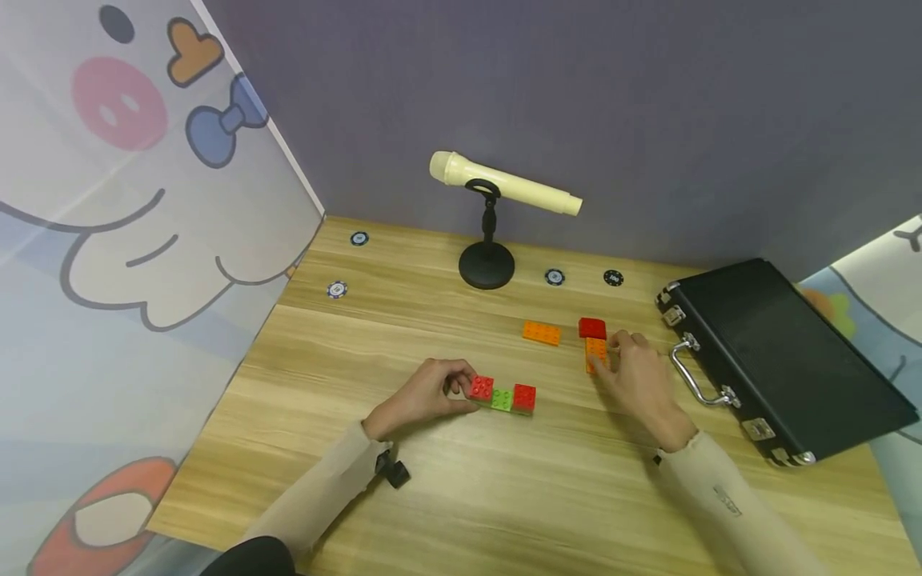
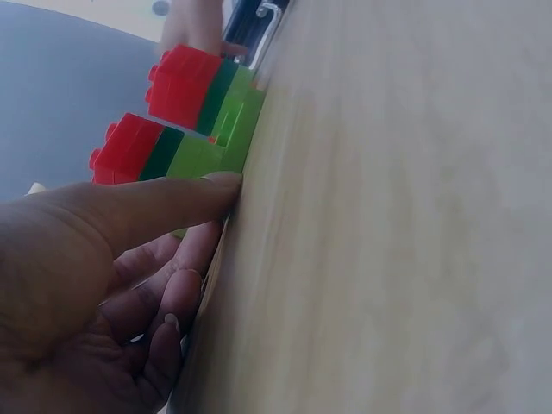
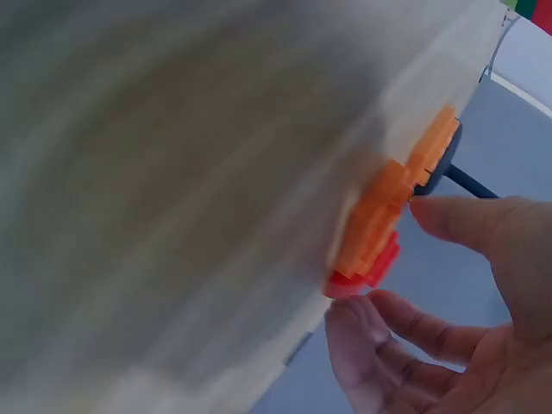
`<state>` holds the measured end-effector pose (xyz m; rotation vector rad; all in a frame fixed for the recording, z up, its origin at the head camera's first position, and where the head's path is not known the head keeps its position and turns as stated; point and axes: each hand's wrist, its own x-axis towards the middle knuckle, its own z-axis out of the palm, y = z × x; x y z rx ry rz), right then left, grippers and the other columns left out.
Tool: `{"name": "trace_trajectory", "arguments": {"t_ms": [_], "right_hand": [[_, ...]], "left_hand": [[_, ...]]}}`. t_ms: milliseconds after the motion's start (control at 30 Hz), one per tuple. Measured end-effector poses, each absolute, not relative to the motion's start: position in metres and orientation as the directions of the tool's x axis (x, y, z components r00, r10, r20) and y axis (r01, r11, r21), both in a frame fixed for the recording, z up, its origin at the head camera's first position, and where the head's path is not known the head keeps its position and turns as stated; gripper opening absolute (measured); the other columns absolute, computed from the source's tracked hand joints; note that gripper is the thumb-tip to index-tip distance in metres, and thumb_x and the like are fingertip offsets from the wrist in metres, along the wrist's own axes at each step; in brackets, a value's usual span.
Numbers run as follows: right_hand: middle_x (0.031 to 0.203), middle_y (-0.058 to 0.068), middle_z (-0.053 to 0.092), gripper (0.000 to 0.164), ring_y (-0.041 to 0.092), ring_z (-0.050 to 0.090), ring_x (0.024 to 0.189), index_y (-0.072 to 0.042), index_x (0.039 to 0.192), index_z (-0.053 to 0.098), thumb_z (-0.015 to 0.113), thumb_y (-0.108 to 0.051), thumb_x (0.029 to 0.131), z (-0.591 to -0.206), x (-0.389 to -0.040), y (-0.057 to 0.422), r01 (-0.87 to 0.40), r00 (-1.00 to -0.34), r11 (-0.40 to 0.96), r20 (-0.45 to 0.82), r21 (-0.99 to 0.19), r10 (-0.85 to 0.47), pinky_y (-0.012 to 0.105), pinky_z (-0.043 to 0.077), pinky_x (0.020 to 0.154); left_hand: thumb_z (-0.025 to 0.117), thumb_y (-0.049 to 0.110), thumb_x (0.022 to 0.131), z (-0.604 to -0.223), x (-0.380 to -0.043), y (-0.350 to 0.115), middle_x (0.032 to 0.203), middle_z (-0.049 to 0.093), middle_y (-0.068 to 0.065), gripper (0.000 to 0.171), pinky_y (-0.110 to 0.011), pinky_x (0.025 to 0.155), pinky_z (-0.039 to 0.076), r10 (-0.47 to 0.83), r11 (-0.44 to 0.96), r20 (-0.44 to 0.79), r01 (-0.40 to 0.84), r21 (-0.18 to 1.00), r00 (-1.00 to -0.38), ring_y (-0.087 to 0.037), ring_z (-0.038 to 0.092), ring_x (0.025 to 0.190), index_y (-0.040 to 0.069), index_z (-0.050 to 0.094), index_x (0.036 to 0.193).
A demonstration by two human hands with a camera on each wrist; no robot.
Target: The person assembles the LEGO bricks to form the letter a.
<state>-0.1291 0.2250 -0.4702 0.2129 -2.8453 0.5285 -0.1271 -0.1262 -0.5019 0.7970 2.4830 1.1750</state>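
In the head view, my left hand [image 1: 435,388] is at the left end of a toy-brick build. Thumb and fingers pinch its light green base [image 2: 237,129], low over the table. Two stacks rise from it, each with dark green under a red brick [image 1: 525,397]. Farther right, my right hand [image 1: 641,380] is around an orange brick [image 1: 595,352], thumb toward one end and fingertips at the other side. The fingers are spread, and the brick looks blurred in the right wrist view. A red brick [image 1: 592,327] adjoins its far end. Another flat orange brick [image 1: 541,333] lies to the left.
A black case [image 1: 785,360] with a metal handle [image 1: 699,376] stands right of my right hand. Toward the back, a cream microphone [image 1: 515,184] sits on a black stand [image 1: 487,264]. Several poker chips, including a black one [image 1: 613,278], lie along the wooden table [image 1: 504,496].
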Motion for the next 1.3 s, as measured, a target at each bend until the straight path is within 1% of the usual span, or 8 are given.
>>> {"name": "trace_trajectory", "arguments": {"t_ms": [167, 267, 367, 433, 633, 767, 1033, 1300], "right_hand": [[0.102, 0.025, 0.065, 0.047, 0.028, 0.061, 0.070, 0.006, 0.113, 0.063, 0.074, -0.029, 0.084, -0.476, -0.124, 0.226, -0.189, -0.976, 0.909, 0.172, -0.371, -0.132, 0.041, 0.051, 0.054], [0.105, 0.023, 0.063, 0.047, 0.027, 0.059, 0.070, 0.004, 0.118, 0.063, 0.074, -0.022, 0.081, -0.476, -0.120, 0.224, -0.201, -0.978, 0.905, 0.130, -0.374, -0.163, 0.038, 0.049, 0.052], [0.098, 0.017, 0.062, 0.046, 0.022, 0.053, 0.068, 0.000, 0.118, 0.063, 0.074, -0.020, 0.079, -0.475, -0.117, 0.223, -0.208, -0.978, 0.906, 0.110, -0.369, -0.180, 0.030, 0.039, 0.047], [0.098, 0.014, 0.062, 0.044, 0.021, 0.053, 0.070, -0.002, 0.117, 0.063, 0.075, -0.021, 0.079, -0.474, -0.116, 0.222, -0.225, -0.974, 0.904, 0.116, -0.363, -0.196, 0.029, 0.039, 0.048], [0.112, 0.018, 0.065, 0.041, 0.026, 0.062, 0.081, -0.002, 0.119, 0.063, 0.073, -0.024, 0.086, -0.476, -0.115, 0.218, -0.330, -0.943, 0.892, 0.143, -0.309, -0.299, 0.043, 0.053, 0.060], [0.113, 0.016, 0.067, 0.040, 0.032, 0.068, 0.090, -0.004, 0.119, 0.064, 0.072, -0.027, 0.088, -0.474, -0.112, 0.214, -0.371, -0.926, 0.892, 0.179, -0.257, -0.334, 0.050, 0.057, 0.068], [0.108, 0.010, 0.069, 0.039, 0.031, 0.068, 0.099, -0.007, 0.120, 0.064, 0.072, -0.028, 0.088, -0.447, -0.100, 0.187, -0.532, -0.825, 0.837, 0.305, -0.131, -0.476, 0.047, 0.057, 0.080], [0.107, 0.001, 0.066, 0.035, 0.019, 0.066, 0.090, -0.015, 0.118, 0.064, 0.074, -0.029, 0.087, -0.430, -0.083, 0.148, -0.693, -0.685, 0.720, 0.345, -0.035, -0.642, 0.034, 0.058, 0.071]], "left_hand": [[0.085, 0.023, 0.077, -0.502, -0.126, -0.126, 0.081, 0.067, 0.012, 0.032, -0.021, 0.069, 0.050, 0.583, 0.513, -0.020, 0.349, 0.784, -0.812, -0.006, 0.059, 0.075, 0.017, 0.067, 0.103], [0.085, 0.023, 0.077, -0.503, -0.126, -0.126, 0.080, 0.067, 0.013, 0.032, -0.022, 0.069, 0.051, 0.581, 0.512, -0.019, 0.347, 0.785, -0.814, -0.005, 0.059, 0.075, 0.017, 0.067, 0.103], [0.085, 0.022, 0.077, -0.505, -0.126, -0.126, 0.080, 0.067, 0.013, 0.032, -0.022, 0.069, 0.051, 0.580, 0.507, -0.008, 0.354, 0.786, -0.814, -0.005, 0.059, 0.075, 0.018, 0.067, 0.103], [0.085, 0.022, 0.076, -0.505, -0.126, -0.126, 0.081, 0.068, 0.013, 0.032, -0.022, 0.068, 0.051, 0.579, 0.503, -0.002, 0.355, 0.788, -0.815, -0.005, 0.059, 0.075, 0.018, 0.067, 0.102], [0.085, 0.022, 0.076, -0.505, -0.127, -0.126, 0.081, 0.068, 0.011, 0.033, -0.021, 0.068, 0.051, 0.587, 0.494, 0.005, 0.363, 0.790, -0.809, -0.005, 0.060, 0.075, 0.017, 0.067, 0.103], [0.085, 0.022, 0.076, -0.503, -0.126, -0.126, 0.081, 0.068, 0.012, 0.032, -0.021, 0.068, 0.050, 0.585, 0.502, -0.006, 0.357, 0.788, -0.811, -0.006, 0.060, 0.075, 0.017, 0.067, 0.102], [0.086, 0.021, 0.076, -0.503, -0.125, -0.127, 0.081, 0.068, 0.011, 0.031, -0.021, 0.068, 0.051, 0.580, 0.503, 0.000, 0.359, 0.786, -0.815, -0.006, 0.060, 0.075, 0.017, 0.067, 0.101], [0.085, 0.022, 0.076, -0.502, -0.125, -0.126, 0.081, 0.069, 0.011, 0.032, -0.021, 0.068, 0.050, 0.586, 0.505, 0.008, 0.373, 0.779, -0.810, -0.006, 0.059, 0.075, 0.017, 0.067, 0.101]]}}
